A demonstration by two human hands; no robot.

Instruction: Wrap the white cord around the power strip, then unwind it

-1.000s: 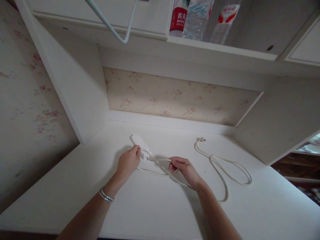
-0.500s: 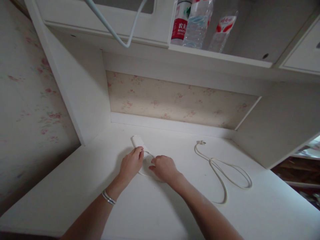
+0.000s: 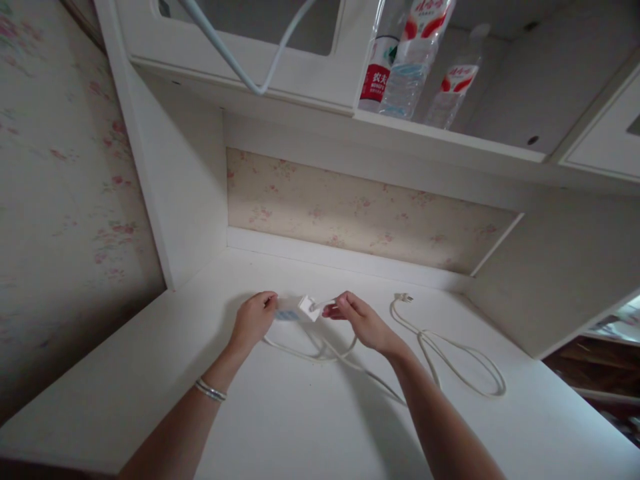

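Note:
A white block-shaped device that looks like a power strip (image 3: 309,309) is raised above the white desk, with a pale bluish label on its side. My left hand (image 3: 257,317) is closed round its left end. At the other end a white cord (image 3: 327,303) comes out, and my right hand (image 3: 357,319) pinches that cord close to where it enters. Loose loops of cord (image 3: 320,360) lie on the desk beneath both hands. Farther right lies a white plug (image 3: 404,298) with its cable in a long loop.
The white desk (image 3: 280,427) has side panels and a floral-papered back. Overhead, a shelf holds several plastic bottles (image 3: 407,73). A light blue cable (image 3: 235,60) hangs down in front of the upper cabinet. Darker shelving (image 3: 590,373) stands at the right.
The power strip, lying on the desk before, is now lifted and turned with its cord end to the right. My hands have moved apart. The view has shifted slightly.

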